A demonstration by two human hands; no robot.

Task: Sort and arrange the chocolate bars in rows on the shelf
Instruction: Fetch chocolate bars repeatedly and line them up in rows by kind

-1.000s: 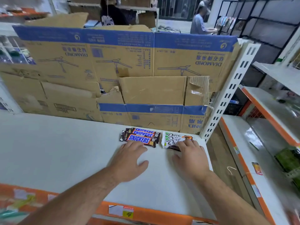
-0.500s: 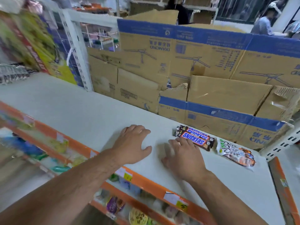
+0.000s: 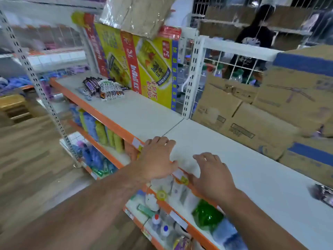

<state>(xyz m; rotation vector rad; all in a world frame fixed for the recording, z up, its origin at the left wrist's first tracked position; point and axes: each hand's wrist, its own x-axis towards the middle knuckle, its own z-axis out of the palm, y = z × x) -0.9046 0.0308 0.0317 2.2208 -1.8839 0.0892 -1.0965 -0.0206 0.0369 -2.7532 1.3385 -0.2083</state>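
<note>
Most print in the frame was blurred by motion. The tall yellow carton (image 3: 144, 69) standing upside down at the back of the shelf (image 3: 144, 112) carried the inverted brand "RedBull" in white on its red stripe, with red Chinese characters beneath that could not be made out. Inverted digits that looked like "24" sat in a red panel near its top right corner. The wrappers in the heap of chocolate bars (image 3: 103, 88) and the stamped mark on the brown cardboard box (image 3: 241, 130) were too smeared to read.

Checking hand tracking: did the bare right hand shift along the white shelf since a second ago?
Yes. The right hand left the chocolate bars, moving leftward along the white shelf toward its orange front edge.
</note>
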